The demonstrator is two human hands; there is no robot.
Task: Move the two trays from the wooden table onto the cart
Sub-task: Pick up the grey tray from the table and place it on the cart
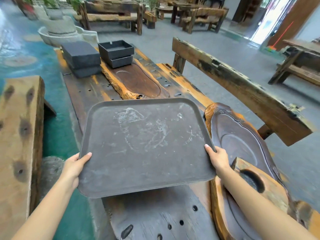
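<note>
- Both hands clamped on the tray point(145, 146): left hand point(74, 168) on its left edge, right hand point(218, 158) on its right edge, thumbs hooked over the rim, fingers hidden underneath.
- Tray is up off the table point(81, 90), held over its near end and tipped a little, right side higher than left.
- Inside the tray, pale streaks and smears, possibly water or dried residue; can't tell which.
- Only this one flat tray in plain sight. Carved wooden slabs sit further up and to the right, and dark boxes point(97, 56) at the far end; whether the second tray is among them, I can't say.
- No cart in view, so this looks like the first carry, with a turn to come.
- Risks from here: swing it wide and the right corner could clip the carved slab point(242, 135) just beside it, or the bench point(233, 87) beyond.
- If that film is wet, the tilt could run it toward the left hand and loosen a thumb.
</note>
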